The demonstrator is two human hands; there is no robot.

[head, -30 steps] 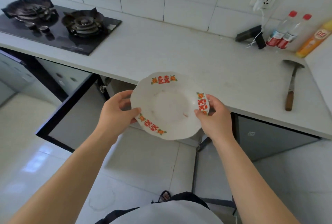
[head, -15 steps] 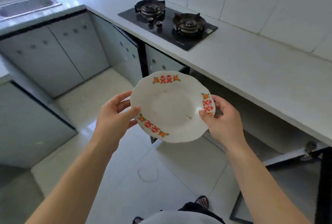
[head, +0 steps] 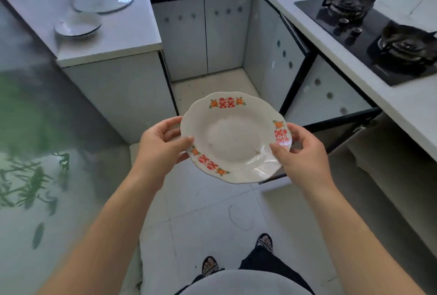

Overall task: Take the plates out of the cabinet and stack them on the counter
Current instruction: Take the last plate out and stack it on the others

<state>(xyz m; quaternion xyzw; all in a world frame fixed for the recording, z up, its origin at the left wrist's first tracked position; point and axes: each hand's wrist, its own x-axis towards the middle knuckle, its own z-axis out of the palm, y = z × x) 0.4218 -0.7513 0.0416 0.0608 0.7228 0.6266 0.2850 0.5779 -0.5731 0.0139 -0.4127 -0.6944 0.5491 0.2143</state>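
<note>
Grey counter (head: 123, 34), white tiled floor (head: 201, 212), black hob (head: 369, 41), both hands (head: 160, 148) (head: 305, 155) gripping patterned plate (head: 234, 138)

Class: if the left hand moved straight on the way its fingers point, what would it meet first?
The plate that the left hand grips; beyond it, probably the right hand on the opposite rim; depth is unclear.

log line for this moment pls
phase: plate in transit | left hand: grips patterned plate rim | right hand: grips opposite rim | dark-rimmed plate: on counter
</note>
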